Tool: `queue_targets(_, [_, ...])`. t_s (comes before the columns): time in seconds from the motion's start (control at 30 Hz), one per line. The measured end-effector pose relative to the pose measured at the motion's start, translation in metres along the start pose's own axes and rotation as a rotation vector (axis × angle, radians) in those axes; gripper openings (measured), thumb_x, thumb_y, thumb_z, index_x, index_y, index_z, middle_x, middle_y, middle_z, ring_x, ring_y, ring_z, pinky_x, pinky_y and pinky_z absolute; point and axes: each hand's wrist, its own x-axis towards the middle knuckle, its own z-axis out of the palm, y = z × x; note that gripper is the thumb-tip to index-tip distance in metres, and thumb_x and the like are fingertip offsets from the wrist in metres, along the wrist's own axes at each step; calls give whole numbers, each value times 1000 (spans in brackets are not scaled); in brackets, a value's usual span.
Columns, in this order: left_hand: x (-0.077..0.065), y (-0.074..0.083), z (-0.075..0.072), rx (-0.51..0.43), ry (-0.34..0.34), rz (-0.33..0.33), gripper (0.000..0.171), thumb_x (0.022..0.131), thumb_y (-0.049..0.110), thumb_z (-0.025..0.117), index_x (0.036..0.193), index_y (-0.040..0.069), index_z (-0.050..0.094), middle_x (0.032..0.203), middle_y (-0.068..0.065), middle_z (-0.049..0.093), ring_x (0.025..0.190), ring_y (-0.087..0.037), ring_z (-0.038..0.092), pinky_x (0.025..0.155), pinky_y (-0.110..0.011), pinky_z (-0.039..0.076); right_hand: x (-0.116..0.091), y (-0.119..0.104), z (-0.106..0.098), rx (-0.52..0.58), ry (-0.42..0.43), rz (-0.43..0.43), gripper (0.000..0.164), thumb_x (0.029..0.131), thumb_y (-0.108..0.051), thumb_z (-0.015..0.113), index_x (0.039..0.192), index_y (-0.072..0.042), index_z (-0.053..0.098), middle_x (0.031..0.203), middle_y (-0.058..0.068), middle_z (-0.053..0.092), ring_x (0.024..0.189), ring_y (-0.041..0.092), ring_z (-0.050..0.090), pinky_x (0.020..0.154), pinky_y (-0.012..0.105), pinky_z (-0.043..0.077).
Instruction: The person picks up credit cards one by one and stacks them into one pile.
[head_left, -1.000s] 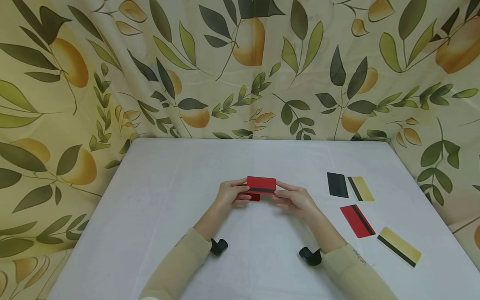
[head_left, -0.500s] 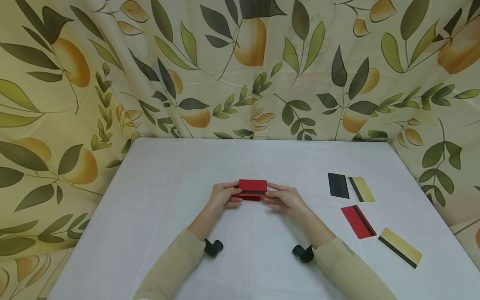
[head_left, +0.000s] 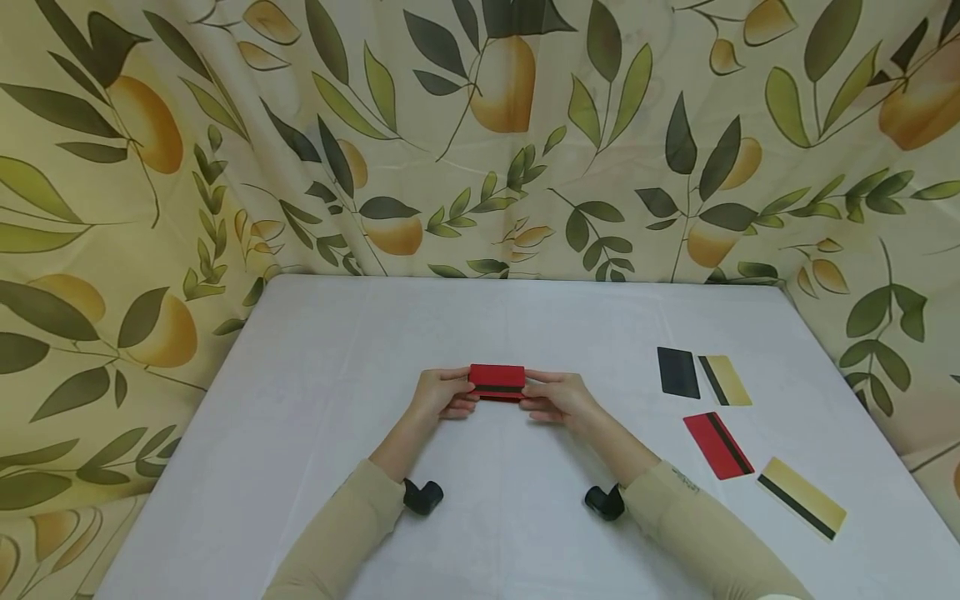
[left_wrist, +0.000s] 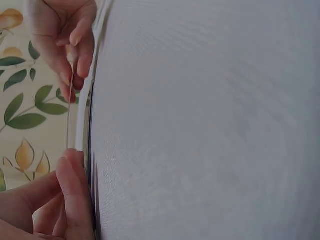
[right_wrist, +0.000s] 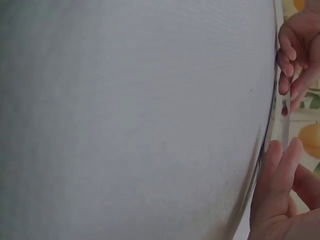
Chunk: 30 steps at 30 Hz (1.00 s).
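A red card with a dark stripe [head_left: 497, 377] is held level by its two short ends, between my hands near the middle of the table. My left hand [head_left: 437, 393] pinches its left end, and my right hand [head_left: 558, 398] pinches the right one. Just below it the edge of another red piece [head_left: 499, 399] shows, mostly covered by the held card. Both wrist views catch the card edge-on, as a thin strip [left_wrist: 69, 122] between the fingertips. A narrow gap separates it from the table, where a dark flat edge lies.
To the right lie a black card [head_left: 678, 372], a gold card with a dark stripe [head_left: 725, 381], a red striped card [head_left: 718, 446] and another gold striped card [head_left: 802, 498]. A white cloth covers the table [head_left: 337, 333]. Patterned curtain [head_left: 480, 192] hangs behind.
Both hands have shifted left and slightly toward me with the red card. It now lines up over the red piece beneath, which showed more before. The cards at the right stay put.
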Motion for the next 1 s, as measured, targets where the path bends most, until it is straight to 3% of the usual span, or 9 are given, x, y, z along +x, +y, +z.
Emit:
queue_targets(0.7, [4,0,-3,140,18,18,41,82,-1,63,122,3,58,55,-7,62,42,-11,59,38,-18,48,10,2,6,-170,52,-12,47,82,-3,64,128,-1,52,74,3,68,52,10,62,49,22,53])
queue_targets(1.0, [2,0,-2,179,33,70,40,82,-2,62,121,2,58,55,-8,62,42,-11,58,38,-18,48,5,0,10,-243,92,-51,45,81,-3,64,125,1,54,71,6,67,47,9,58,47,21,52])
